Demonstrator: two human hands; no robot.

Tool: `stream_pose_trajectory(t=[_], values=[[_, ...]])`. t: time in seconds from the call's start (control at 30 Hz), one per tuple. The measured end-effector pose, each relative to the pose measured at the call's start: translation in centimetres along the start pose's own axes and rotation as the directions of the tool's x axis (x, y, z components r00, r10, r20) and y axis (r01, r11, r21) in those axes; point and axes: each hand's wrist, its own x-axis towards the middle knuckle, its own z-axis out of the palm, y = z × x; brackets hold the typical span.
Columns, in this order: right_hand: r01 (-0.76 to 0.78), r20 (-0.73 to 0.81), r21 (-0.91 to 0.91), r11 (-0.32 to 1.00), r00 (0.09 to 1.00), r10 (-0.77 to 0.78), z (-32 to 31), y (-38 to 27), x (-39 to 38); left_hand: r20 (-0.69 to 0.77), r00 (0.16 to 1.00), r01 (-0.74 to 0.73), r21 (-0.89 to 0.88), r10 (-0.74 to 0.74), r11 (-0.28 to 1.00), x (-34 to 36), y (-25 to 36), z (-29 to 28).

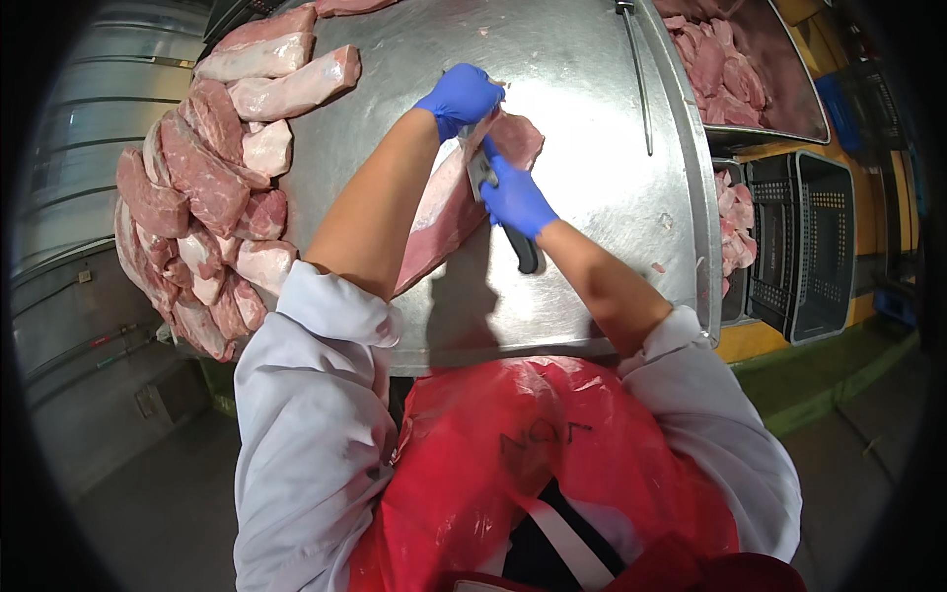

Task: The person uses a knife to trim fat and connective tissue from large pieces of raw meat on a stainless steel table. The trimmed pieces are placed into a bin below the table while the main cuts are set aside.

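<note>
The counter [602, 286] is brushed steel, scuffed and glossy, with a raised rim curving down its three o'clock side. At five o'clock bulges a crinkled, shiny red plastic apron [552, 424], flanked by rumpled white cloth sleeves [314, 424]. The pile [202, 197] fills nine to eleven o'clock: thick, moist oblong meat pieces, marbled pink with smooth creamy fat. Between one and two sits a smooth-walled tub [797, 59] of limp pink cuts [725, 74]. At three o'clock stand dark plastic crates [824, 247], their walls perforated; pale, ragged trimmings [734, 222] lie beside them.

The slab [439, 222], long, tapered and fat-streaked, lies just above the centre on the counter, slanting from seven to one. At its far end the left hand [462, 102], gloved in thin blue, is curled tight, pinching a pale flap of it. The right hand [518, 200], gloved alike, wraps the knife [520, 249] against the slab's right edge, its smooth black handle pointing to six. A slender metal rod [639, 79] lies at one o'clock; a small pink scrap [658, 267] sits near three.
</note>
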Motion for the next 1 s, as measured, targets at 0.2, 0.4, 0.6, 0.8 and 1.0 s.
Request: stream_pose_trajectory(t=[0.2,0.4,0.6,0.8,1.0], values=[[0.058,0.048,0.046,0.997,0.997,-0.06,2.7,2.1,-5.5,0.079,0.996,-0.003,-0.37,0.035,0.929,-2.7,0.5,-1.2],[0.021,0.031,-0.155,0.988,0.999,-0.016,4.4,1.0,-3.0,-0.058,0.949,-0.314,-0.148,0.309,0.938,-2.2,-2.4,-2.4],[-0.01,0.09,-0.097,0.995,0.996,0.019,4.4,-0.1,-3.3,-0.083,0.997,-0.05,-0.512,0.009,0.857,-7.1,3.5,-2.2],[0.096,0.18,-0.012,0.995,0.979,-0.093,7.0,2.7,-9.4,-0.148,0.989,-0.088,-0.627,-0.007,0.774,-8.4,1.9,-5.0],[0.164,-0.006,-0.295,0.941,0.985,-0.173,8.8,0.2,0.9,-0.216,0.976,-0.139,-0.579,0.013,0.804,-11.3,4.9,-5.2]])
